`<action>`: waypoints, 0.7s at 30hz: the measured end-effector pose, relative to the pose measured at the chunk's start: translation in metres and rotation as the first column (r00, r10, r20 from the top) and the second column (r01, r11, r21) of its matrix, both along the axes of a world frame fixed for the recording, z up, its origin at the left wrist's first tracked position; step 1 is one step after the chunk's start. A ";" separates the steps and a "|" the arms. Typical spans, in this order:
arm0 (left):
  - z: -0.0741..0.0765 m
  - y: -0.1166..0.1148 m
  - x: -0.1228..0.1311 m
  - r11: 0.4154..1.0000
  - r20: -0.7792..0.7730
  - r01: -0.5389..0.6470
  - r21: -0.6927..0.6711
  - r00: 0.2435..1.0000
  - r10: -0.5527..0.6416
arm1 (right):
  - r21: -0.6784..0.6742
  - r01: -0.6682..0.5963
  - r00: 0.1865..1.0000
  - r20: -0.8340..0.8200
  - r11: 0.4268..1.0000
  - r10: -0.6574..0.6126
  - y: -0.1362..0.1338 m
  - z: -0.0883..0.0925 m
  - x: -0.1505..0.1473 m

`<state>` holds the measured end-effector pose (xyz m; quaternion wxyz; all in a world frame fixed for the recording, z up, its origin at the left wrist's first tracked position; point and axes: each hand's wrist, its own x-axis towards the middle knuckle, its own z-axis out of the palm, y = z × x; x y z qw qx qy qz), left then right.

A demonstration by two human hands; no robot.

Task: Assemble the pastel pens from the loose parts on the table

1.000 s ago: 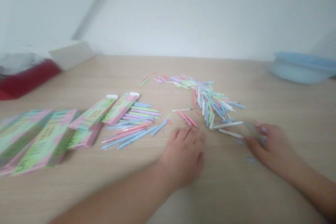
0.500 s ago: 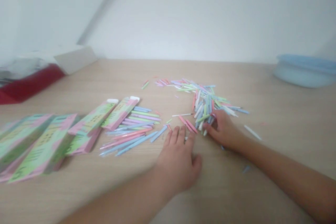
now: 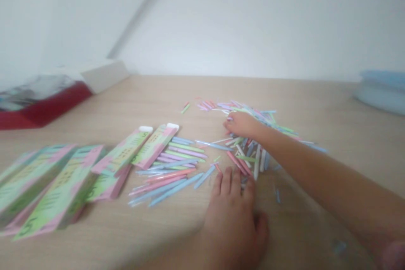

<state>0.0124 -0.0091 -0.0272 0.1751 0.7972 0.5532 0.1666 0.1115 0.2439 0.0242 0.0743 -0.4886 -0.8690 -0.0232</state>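
A loose heap of thin pastel sticks (image 3: 253, 135) in pink, blue, green and white lies on the wooden table (image 3: 303, 219). My right hand (image 3: 242, 125) rests over the heap's far part, fingers curled, and I cannot tell whether it holds any sticks. My left hand (image 3: 234, 215) lies flat on the table, fingertips just short of the heap's near edge, holding nothing. To the left is a neater spread of sticks (image 3: 167, 177), lying roughly side by side. Beyond it are several pink-and-green cardboard boxes (image 3: 60, 185), and two have white end tabs.
A red box (image 3: 41, 112) with a shiny grey top and a pale carton (image 3: 104, 76) stand at the far left. A pale blue plastic tub (image 3: 382, 93) sits at the far right, partly out of frame. A white wall (image 3: 253, 21) rises behind the table.
My right hand has moved from the heap's near side to over its far part. My left hand has slid slightly toward me. The view has shifted, and some sticks in the heap have moved.
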 end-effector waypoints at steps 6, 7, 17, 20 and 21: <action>0.000 0.001 0.000 1.000 -0.014 0.025 0.002 1.000 -0.025 | -0.121 -0.013 0.971 0.236 0.993 0.042 0.017 -0.004 -0.024; 0.000 0.001 0.000 1.000 -0.007 0.029 -0.002 1.000 -0.029 | -0.125 -0.009 0.964 0.262 0.992 0.042 0.017 -0.004 -0.026; -0.001 0.000 -0.001 0.999 0.029 0.029 0.019 0.999 -0.029 | -0.057 0.122 0.953 0.287 0.991 -0.101 0.065 0.016 -0.003; -0.002 0.001 0.000 0.999 0.042 0.028 0.044 0.999 -0.030 | -0.050 0.120 0.956 0.276 0.991 -0.102 0.066 0.013 0.001; -0.003 0.001 0.000 0.998 0.047 0.027 0.048 0.998 -0.029 | -0.039 0.113 0.958 0.271 0.993 -0.099 0.064 0.010 0.000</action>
